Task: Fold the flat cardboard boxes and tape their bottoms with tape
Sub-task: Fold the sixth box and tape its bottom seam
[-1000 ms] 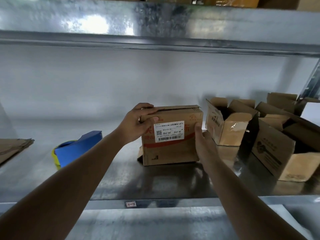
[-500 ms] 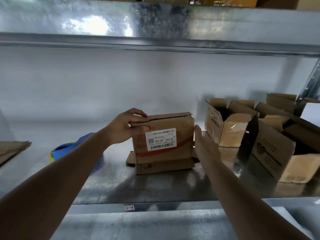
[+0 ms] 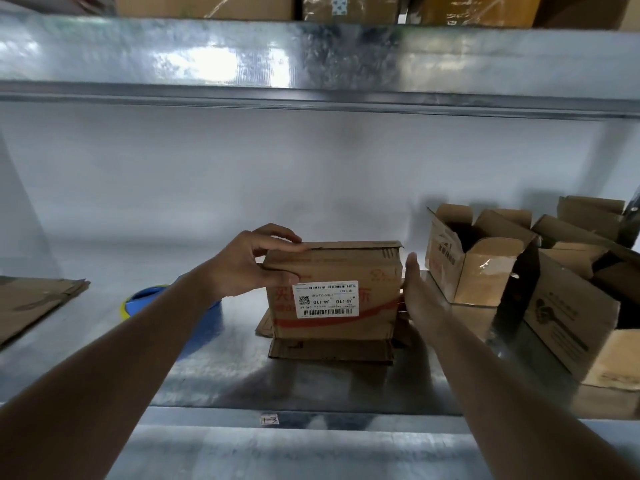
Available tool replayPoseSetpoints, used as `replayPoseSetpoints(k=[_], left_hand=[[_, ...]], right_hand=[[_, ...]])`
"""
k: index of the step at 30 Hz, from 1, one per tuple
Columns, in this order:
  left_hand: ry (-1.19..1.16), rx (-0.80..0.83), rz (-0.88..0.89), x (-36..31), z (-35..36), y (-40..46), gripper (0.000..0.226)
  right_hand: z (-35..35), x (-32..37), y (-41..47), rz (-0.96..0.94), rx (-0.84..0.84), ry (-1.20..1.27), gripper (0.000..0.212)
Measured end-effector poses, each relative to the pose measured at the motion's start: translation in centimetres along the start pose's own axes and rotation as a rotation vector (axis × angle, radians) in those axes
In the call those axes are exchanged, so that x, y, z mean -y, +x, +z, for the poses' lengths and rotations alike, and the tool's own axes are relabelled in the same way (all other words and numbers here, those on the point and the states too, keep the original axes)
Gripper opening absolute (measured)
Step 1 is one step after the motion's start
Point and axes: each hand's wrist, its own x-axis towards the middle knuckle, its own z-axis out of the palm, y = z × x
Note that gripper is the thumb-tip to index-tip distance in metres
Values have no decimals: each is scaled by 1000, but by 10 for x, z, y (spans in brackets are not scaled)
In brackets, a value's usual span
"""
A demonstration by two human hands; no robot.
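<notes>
Fingers of the left hand (image 3: pixel 249 265) grip the box (image 3: pixel 332 292) top corner; right hand (image 3: pixel 414 292) lies flat, straight-fingered, against its right side.

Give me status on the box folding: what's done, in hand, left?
Done: several folded boxes stand open at right on the shelf. In hand: the labelled box, upright, left hand gripping its top left corner, right hand flat against its right side; its lower flaps splay out. Left: no fresh tape visible on it, tape dispenser idle behind the left arm, flat cardboard waiting far left.
</notes>
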Motion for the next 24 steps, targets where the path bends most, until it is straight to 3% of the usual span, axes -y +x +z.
replayPoseSetpoints(k=[4, 8, 9, 13, 16, 24], left_hand=[[-124, -54, 28, 0, -9, -10, 55], [-108, -17, 16, -6, -21, -19, 53], [-102, -13, 8, -8, -23, -20, 53], [-111, -17, -26, -9, -37, -30, 53], [-127, -25, -36, -9, -42, -35, 53], [-106, -39, -22, -17, -46, -42, 51]], right_hand=[[1, 0, 6, 12, 64, -170, 89], [2, -1, 19, 45, 218, -192, 42], [3, -1, 21, 61, 266, -201, 44], [5, -3, 40, 107, 449, -350, 83], [10, 2, 39, 226, 438, -387, 98], [21, 8, 36, 321, 253, -98, 28]])
